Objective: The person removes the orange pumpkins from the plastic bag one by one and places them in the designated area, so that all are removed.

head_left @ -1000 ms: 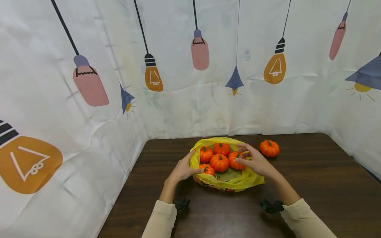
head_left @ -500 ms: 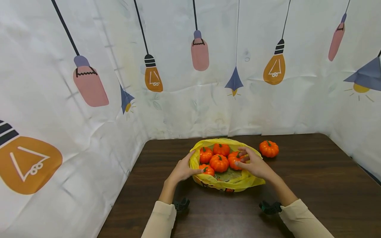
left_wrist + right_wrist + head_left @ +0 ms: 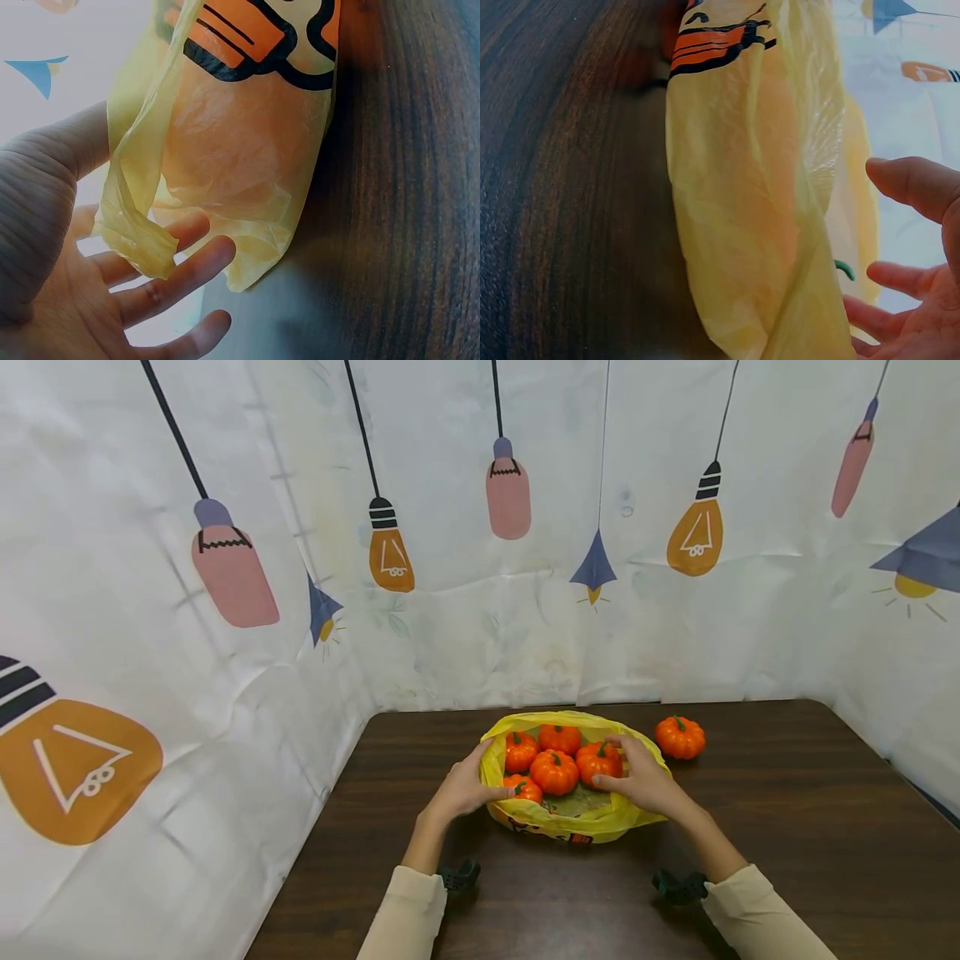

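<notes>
A yellow plastic bag (image 3: 592,823) stands on the table with its mouth spread wide, several small orange pumpkins (image 3: 554,773) inside it. At its left rim is my left hand (image 3: 459,789), the thumb reaching over the edge; in the left wrist view its fingers spread loosely beside a hanging fold of the bag (image 3: 240,157). My right hand (image 3: 645,781) is at the right rim, thumb tip next to the rightmost pumpkin (image 3: 599,764). In the right wrist view its fingers are apart, near a green stem (image 3: 845,270) showing past the yellow plastic (image 3: 742,210).
One more orange pumpkin (image 3: 680,737) lies outside the bag, at the back right of the dark wooden table (image 3: 787,810). Behind the table hangs a white sheet (image 3: 480,643) printed with lamps. Black devices sit at the left wrist (image 3: 460,876) and right wrist (image 3: 679,888).
My right hand has drawn back from over the rightmost pumpkin to the bag's right rim, so more of that pumpkin shows. The left hand has stayed in place.
</notes>
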`<state>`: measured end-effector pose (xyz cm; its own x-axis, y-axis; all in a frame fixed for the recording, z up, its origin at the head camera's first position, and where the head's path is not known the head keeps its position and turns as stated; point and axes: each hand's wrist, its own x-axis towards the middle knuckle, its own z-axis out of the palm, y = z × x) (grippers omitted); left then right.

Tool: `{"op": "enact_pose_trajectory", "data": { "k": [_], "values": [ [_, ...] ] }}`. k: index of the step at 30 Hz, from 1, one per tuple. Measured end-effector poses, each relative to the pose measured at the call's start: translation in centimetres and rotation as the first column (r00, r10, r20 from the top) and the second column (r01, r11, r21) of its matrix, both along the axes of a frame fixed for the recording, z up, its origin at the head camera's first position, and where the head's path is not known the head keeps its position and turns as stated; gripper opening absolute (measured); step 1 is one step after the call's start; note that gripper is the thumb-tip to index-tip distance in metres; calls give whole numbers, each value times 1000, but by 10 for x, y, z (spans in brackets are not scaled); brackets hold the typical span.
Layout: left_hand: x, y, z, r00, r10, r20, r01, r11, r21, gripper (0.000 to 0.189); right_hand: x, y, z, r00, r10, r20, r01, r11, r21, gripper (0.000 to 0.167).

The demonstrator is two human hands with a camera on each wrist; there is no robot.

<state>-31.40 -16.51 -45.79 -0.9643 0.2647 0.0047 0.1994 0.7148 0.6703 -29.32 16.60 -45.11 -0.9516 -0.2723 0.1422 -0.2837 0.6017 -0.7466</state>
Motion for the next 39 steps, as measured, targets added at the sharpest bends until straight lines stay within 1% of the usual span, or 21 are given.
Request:
{"op": "enact_pose_trajectory", "data": {
  "k": [6, 17, 23, 28, 32, 39],
  "values": [
    [1, 0, 1, 1000, 1, 5, -1, 1000, -1, 103, -3, -1, -5, 1000, 4, -15, -3, 1000, 13, 79],
    [0, 2, 0, 1000, 16, 15, -17, 1000, 9, 104, -13, 6, -18, 1000, -4, 17, 4, 1000, 18, 89],
    [0, 3, -1, 1000, 17, 22, -18, 1000, 15, 104, -22, 9, -25, 999, 4, 37, -4, 1000, 14, 88],
    [1, 4, -1, 1000, 16, 25, -17, 999, 31, 106, -27, 9, -25, 999, 8, 33, -9, 999, 31, 88],
    [1, 4, -1, 999, 20, 27, -21, 999, 34, 108, -31, 7, -26, 999, -18, 41, 15, 998, 66, 87],
    [1, 4, -1, 1000, 20, 10, -20, 1000, 17, 109, -33, 4, -27, 993, -72, 95, 61, 991, 117, 91]
  ]
}}
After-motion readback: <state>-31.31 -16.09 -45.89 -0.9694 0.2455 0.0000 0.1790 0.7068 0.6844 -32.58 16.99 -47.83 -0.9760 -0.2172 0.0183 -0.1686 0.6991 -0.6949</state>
